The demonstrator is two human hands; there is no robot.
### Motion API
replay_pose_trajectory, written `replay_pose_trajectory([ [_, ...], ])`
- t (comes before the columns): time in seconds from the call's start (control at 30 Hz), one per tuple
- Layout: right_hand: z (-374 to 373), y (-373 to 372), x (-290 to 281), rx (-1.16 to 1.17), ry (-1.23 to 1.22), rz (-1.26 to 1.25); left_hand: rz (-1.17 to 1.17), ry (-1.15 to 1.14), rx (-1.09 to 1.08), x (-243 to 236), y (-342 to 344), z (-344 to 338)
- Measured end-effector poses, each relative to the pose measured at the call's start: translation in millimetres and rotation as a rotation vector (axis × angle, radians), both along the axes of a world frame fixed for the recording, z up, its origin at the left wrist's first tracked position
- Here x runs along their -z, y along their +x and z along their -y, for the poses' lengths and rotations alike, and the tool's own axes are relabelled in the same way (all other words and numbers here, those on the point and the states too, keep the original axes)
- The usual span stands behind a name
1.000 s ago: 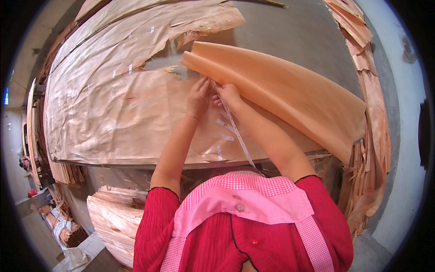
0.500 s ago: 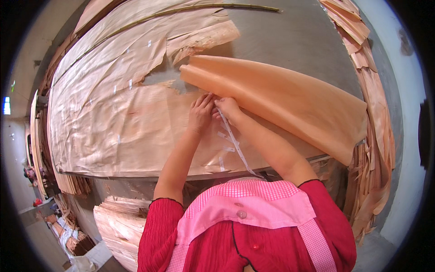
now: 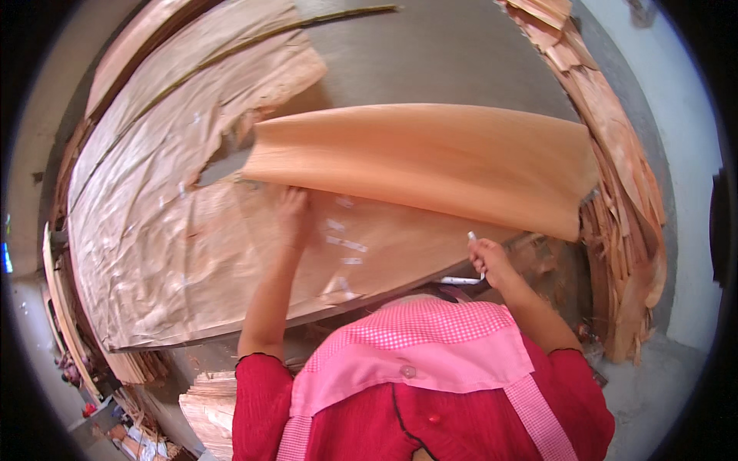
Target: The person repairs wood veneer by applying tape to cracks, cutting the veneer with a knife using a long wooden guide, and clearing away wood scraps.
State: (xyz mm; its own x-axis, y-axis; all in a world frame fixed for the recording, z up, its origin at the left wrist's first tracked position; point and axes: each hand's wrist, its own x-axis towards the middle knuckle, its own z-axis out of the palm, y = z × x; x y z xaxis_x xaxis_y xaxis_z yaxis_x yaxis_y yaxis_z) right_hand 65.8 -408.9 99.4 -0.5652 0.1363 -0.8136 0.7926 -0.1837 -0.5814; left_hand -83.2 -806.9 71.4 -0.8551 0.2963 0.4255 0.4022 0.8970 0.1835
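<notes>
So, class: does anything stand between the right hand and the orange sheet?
Nothing visible blocks the right hand from the orange sheet; only the white tape pinched in its fingers juts out ahead, toward the sheet's near edge.

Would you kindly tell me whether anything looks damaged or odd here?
Yes, the pale sheeting has a ragged gap by the left end of the orange sheet; its torn edges bare the grey tabletop.

Pale-orange veneer sheet [image 3: 430, 160] (pink-checked apron [image 3: 411, 338])
</notes>
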Motion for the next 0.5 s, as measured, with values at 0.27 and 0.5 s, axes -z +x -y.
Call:
replay_pose_trajectory([
  [0.27,-124.9,-41.9,-1.4,0.665,-0.468,-0.202,-0.034,-0.196,0.173,-43.9,13.1,-111.1],
  [0.5,-172.8,-128.3,-86.3,-0.143,-0.130,-0.698,-0.156,0.001,-0.002,-85.7,-60.8,-156.1],
])
